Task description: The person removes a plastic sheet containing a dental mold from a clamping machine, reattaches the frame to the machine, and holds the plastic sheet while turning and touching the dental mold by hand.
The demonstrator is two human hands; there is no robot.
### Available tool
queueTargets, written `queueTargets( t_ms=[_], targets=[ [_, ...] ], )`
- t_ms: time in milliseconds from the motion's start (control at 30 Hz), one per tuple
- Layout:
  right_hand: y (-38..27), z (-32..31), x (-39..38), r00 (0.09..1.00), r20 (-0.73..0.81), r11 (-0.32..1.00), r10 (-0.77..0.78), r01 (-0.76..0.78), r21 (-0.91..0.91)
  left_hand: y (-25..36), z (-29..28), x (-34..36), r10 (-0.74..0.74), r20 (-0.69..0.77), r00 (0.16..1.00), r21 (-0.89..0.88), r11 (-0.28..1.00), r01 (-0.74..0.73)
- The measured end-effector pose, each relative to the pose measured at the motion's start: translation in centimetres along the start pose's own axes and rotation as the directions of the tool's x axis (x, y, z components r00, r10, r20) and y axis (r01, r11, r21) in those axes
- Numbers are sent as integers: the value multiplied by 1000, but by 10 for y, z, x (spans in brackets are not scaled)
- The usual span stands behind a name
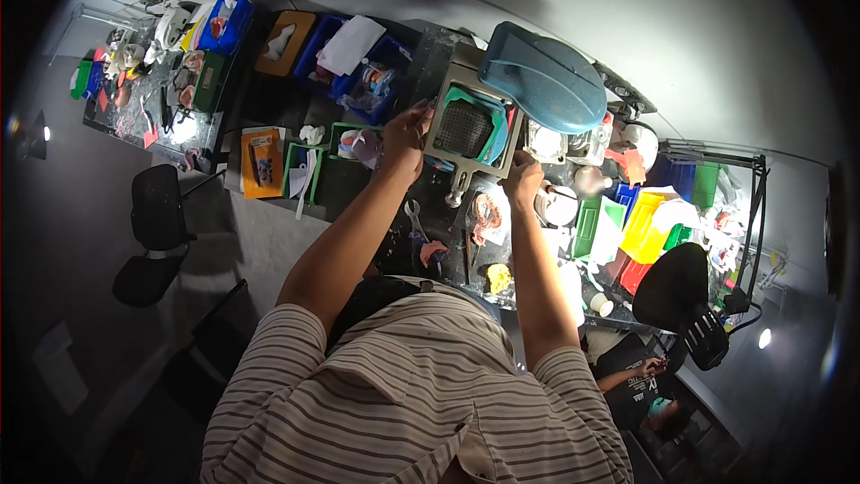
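Centre of frame, upper half: a square beige machine (473, 130) with a mesh plate stands on the dark bench (354, 197), a blue domed lid (543, 76) raised behind it. Left hand (405, 136) grips the machine's left edge, fingers curled over the rim. Right hand (522, 181) closes on its lower right corner; finger detail cannot be told. Coloured bins (345, 58) sit upper left. A white bowl (559, 206) lies just right of the right hand.

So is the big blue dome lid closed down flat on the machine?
No, the big blue dome lid is tipped up, showing the square grid tray below.
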State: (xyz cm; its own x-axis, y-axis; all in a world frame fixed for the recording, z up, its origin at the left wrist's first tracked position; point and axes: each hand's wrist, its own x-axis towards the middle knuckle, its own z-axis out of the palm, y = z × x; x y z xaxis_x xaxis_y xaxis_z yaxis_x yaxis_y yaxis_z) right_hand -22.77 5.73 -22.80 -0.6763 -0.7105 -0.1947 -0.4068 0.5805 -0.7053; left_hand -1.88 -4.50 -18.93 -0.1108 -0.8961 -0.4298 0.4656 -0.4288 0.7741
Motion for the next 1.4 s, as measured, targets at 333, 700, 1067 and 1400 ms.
queueTargets(
  t_ms=[333, 700, 1067, 1400],
  targets=[
    [-37, -33, -47, 983, 58, 955, -174, 154, 253, 0, -39, 4, 30, 329, 944, 106, 992, -69],
    [-56, -26, -64, 923, -17, 882, -385, 374, 287, 8, -29, -4, 20, 317, 948, 174, 982, -79],
    [-51, -12, -56, 946, -136, 867, -295, 325, 378, 7, -33, 3, 128, 374, 918, 381, 881, -279],
    [-70, -18, -18, 967, 177, 659, 182, -254, 708, 13, -37, 22, 357, 710, 606, 563, 229, -794]
  ],
)
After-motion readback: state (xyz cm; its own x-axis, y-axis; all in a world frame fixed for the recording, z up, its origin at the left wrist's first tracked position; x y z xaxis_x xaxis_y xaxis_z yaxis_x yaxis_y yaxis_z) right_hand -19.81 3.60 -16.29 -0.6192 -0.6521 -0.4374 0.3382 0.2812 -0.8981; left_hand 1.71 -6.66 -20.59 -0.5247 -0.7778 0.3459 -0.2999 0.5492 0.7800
